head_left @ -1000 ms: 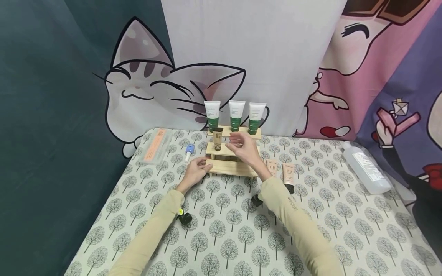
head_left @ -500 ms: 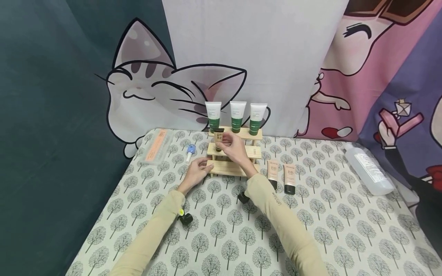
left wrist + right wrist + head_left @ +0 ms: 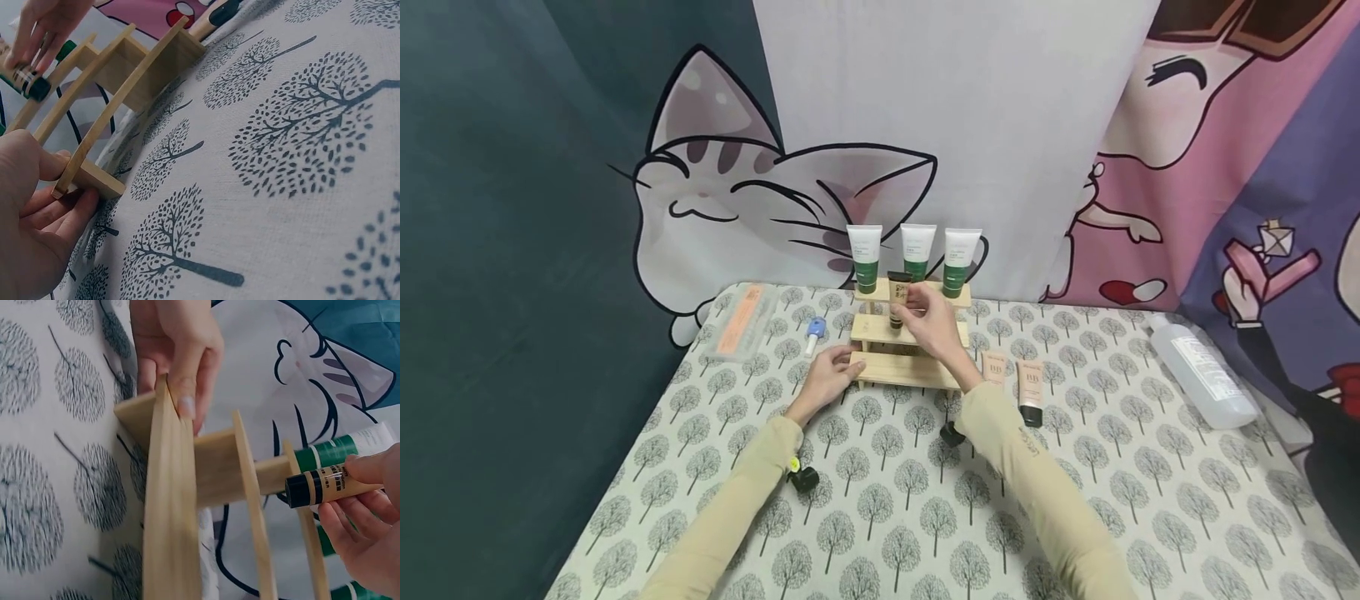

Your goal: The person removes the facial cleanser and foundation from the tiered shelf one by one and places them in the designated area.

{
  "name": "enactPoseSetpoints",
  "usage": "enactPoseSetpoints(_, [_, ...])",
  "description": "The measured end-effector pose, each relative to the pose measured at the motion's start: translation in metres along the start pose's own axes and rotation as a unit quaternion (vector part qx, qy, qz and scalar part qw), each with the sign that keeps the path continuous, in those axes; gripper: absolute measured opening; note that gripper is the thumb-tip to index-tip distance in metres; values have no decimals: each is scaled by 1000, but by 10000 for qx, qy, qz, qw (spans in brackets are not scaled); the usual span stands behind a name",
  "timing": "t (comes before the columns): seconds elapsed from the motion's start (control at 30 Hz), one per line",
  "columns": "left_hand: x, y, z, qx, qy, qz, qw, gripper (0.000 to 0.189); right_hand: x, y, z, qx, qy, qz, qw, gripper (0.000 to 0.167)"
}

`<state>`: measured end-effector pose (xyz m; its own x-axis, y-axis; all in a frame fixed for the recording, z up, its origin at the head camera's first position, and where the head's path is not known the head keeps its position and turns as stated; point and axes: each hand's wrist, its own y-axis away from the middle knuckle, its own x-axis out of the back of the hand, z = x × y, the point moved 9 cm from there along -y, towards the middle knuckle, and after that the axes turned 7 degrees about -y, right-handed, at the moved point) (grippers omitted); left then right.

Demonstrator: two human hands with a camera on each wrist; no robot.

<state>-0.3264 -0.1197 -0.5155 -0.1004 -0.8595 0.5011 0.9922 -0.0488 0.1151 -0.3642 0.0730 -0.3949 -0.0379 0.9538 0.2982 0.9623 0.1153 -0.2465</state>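
Observation:
My left hand (image 3: pixel 829 379) grips the left end of the lowest step of a three-step wooden display stand (image 3: pixel 898 371). In the left wrist view the thumb lies on the step's board, with fingers beneath. With the thumb and fingers of my right hand (image 3: pixel 931 321) I hold a small tan tube (image 3: pixel 337 482), its black cap pointing down. The cap hangs close over the middle step, with a gap between them in the right wrist view. On the top step stand three white-and-green tubes: left (image 3: pixel 866 254), middle (image 3: pixel 917 246), partly hidden, and right (image 3: pixel 959 260).
Two pinkish BB cream tubes, one (image 3: pixel 993 367) partly behind my right forearm and another (image 3: pixel 1031 392), lie right of the stand. Farther right lies a clear bottle (image 3: pixel 1202 371). A blue-and-white object (image 3: pixel 815 333) and a flat clear case (image 3: pixel 741 321) lie left on the tree-patterned cloth (image 3: pixel 865 517).
The small tan tube stood at the left of the middle step; my right hand reached it, took hold and has moved it to the right. My left hand has stayed on the stand.

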Motion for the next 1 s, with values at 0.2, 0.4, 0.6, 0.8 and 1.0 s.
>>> enactPoseSetpoints(0.2, [-2, -1, 0, -41, 0, -17, 10000, 52, 27, 6, -3, -158, 95, 62, 9998, 39])
enactPoseSetpoints(0.4, [-1, 0, 3, -105, 43, 31, 9999, 51, 50, 14, -6, -136, 273, 96, 9995, 38])
enactPoseSetpoints(0.6, [-1, 1, -1, -76, 113, 42, 9999, 50, 70, 26, -1, -137, 310, 166, 9993, 35])
enactPoseSetpoints(0.8, [-1, -1, -2, -124, 132, 26, 9998, 51, 91, 39, 4, -26, 400, 264, 9988, 37])
enactPoseSetpoints(1.0, [-2, -2, -2, -148, 96, 30, 9998, 51, 114, 52, 19, -220, 701, 400, 9965, 42])
